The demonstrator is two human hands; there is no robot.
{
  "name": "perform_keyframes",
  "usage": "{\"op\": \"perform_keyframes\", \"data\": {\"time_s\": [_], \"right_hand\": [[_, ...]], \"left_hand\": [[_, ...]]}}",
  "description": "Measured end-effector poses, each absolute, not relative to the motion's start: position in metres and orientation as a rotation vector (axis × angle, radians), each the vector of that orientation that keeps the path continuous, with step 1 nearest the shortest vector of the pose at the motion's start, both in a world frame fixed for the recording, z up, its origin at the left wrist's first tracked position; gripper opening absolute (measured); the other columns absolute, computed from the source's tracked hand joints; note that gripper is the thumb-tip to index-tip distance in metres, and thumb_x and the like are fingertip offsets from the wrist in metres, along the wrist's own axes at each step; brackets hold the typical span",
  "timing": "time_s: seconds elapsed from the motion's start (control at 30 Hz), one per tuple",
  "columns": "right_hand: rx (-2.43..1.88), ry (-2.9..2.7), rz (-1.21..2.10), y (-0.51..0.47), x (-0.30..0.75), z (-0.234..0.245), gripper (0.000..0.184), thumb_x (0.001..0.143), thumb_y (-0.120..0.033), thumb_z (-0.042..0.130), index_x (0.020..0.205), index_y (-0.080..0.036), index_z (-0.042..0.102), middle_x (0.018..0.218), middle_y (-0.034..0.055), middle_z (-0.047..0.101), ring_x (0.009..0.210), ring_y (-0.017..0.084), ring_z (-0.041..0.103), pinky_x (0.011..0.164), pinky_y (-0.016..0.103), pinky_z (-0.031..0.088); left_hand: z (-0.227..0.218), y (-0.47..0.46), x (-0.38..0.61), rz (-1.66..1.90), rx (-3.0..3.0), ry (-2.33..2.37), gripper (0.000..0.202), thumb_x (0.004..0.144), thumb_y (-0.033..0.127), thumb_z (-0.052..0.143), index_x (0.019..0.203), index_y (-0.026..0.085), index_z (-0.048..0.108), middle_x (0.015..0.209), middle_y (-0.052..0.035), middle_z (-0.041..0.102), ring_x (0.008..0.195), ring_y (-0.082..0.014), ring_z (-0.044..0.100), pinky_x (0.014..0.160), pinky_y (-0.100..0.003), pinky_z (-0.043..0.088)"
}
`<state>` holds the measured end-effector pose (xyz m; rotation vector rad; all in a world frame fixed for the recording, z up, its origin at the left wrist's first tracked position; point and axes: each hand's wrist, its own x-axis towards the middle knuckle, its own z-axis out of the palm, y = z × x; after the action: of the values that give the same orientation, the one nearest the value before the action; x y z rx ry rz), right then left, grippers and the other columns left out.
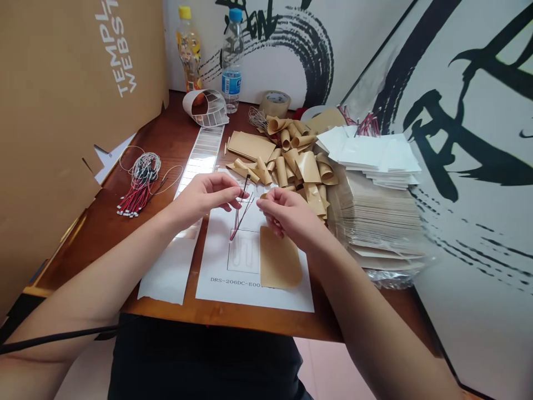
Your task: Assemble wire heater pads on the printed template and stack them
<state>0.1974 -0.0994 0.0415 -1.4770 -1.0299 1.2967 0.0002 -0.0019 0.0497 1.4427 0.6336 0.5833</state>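
Note:
Over a printed white sheet point(216, 289), my left hand point(216, 194) pinches a thin dark red-and-black wire point(234, 232) with a black end, between thumb and fingers. The wire hangs down in a bend above the sheet's line drawing. Close by on the right, my right hand point(285, 214) is closed in a pinch; what lies between its fingertips is too fine to make out. Below that hand, a brown paper piece point(281, 261) with a rounded corner rests on the sheet and covers part of its printed text.
A bundle of red wires with white connectors point(135, 191) lies left. A label strip point(204, 153) runs toward the back. Behind my hands are curled brown paper pieces point(287, 166); at right, a stack of white packets point(378, 155). Two bottles point(231, 83) and a tape roll point(275, 104) stand behind.

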Motion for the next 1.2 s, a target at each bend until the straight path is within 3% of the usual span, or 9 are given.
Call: {"op": "perform_keyframes", "data": {"time_s": [0.13,0.27,0.4,0.53,0.7,0.9,1.0,1.1,1.2], "right_hand": [[-1.23,-0.893,1.34,-0.098,0.191,0.041,0.037,0.072,-0.045,0.084,0.076,-0.022,0.056,0.063,-0.0074,0.056,0.042,0.006,0.047,0.038,0.02,0.031],[-1.149,-0.917,1.346,-0.098,0.187,0.04,0.048,0.074,-0.06,0.084,0.097,-0.02,0.071,0.079,-0.0038,0.065,0.043,0.004,0.046,0.037,0.02,0.029],[-1.14,-0.98,1.354,-0.099,0.187,0.039,0.044,0.075,-0.059,0.086,0.088,-0.019,0.073,0.076,-0.0007,0.07,0.045,0.003,0.044,0.039,0.02,0.03],[-1.125,-0.901,1.293,-0.097,0.194,0.036,0.041,0.07,-0.056,0.091,0.083,-0.019,0.075,0.071,-0.0031,0.065,0.046,0.004,0.046,0.039,0.02,0.031],[-1.1,-0.853,1.182,-0.093,0.202,0.037,0.045,0.063,-0.059,0.094,0.079,-0.02,0.076,0.069,-0.0027,0.064,0.048,0.005,0.045,0.04,0.021,0.033],[-1.095,-0.909,1.176,-0.093,0.204,0.039,0.049,0.066,-0.065,0.09,0.078,-0.02,0.074,0.068,-0.0025,0.063,0.049,0.006,0.047,0.041,0.021,0.035],[-1.099,-0.953,1.151,-0.094,0.205,0.038,0.045,0.072,-0.063,0.086,0.081,-0.021,0.074,0.071,-0.0025,0.063,0.05,0.006,0.05,0.042,0.022,0.036],[-1.107,-0.98,1.156,-0.093,0.205,0.037,0.044,0.074,-0.062,0.085,0.082,-0.021,0.073,0.072,-0.0023,0.064,0.05,0.006,0.051,0.042,0.022,0.037],[-1.109,-0.989,1.179,-0.093,0.205,0.035,0.044,0.074,-0.061,0.085,0.084,-0.02,0.075,0.074,-0.0016,0.066,0.051,0.007,0.053,0.042,0.022,0.038]], "left_hand": [[0.046,-0.004,-0.001,0.541,1.327,0.624,0.034,0.08,0.045,0.086,0.085,0.017,0.068,0.092,-0.0044,0.08,0.063,-0.0068,0.065,0.056,-0.019,0.046],[0.043,-0.005,-0.002,0.473,1.365,0.583,0.031,0.083,0.045,0.083,0.088,0.017,0.069,0.088,-0.0025,0.079,0.055,-0.0047,0.058,0.047,-0.017,0.038],[0.048,-0.011,-0.004,0.422,1.472,0.615,0.027,0.086,0.043,0.08,0.089,0.018,0.071,0.088,-0.0024,0.078,0.06,-0.0066,0.061,0.051,-0.018,0.041],[0.055,-0.014,-0.005,0.473,1.58,0.633,0.026,0.085,0.043,0.08,0.085,0.018,0.074,0.085,-0.0031,0.076,0.061,-0.0078,0.057,0.053,-0.021,0.04],[0.056,-0.01,-0.004,0.624,1.718,0.547,0.025,0.083,0.042,0.079,0.072,0.02,0.078,0.088,-0.0039,0.07,0.08,-0.0133,0.062,0.072,-0.027,0.049],[0.057,-0.006,-0.006,0.675,1.68,0.733,0.041,0.084,0.055,0.073,0.066,0.018,0.075,0.093,-0.0054,0.067,0.067,-0.0087,0.049,0.055,-0.023,0.037],[0.056,-0.003,-0.009,0.624,1.64,0.757,0.043,0.08,0.056,0.077,0.063,0.017,0.072,0.087,-0.0053,0.069,0.068,-0.0097,0.053,0.059,-0.023,0.043],[0.053,-0.002,-0.008,0.633,1.599,0.748,0.041,0.079,0.057,0.08,0.069,0.018,0.073,0.084,-0.0043,0.07,0.072,-0.0113,0.058,0.067,-0.024,0.048],[0.049,-0.002,-0.007,0.677,1.518,0.78,0.041,0.08,0.059,0.08,0.09,0.02,0.075,0.098,-0.0046,0.071,0.084,-0.0142,0.065,0.072,-0.026,0.053]]}}
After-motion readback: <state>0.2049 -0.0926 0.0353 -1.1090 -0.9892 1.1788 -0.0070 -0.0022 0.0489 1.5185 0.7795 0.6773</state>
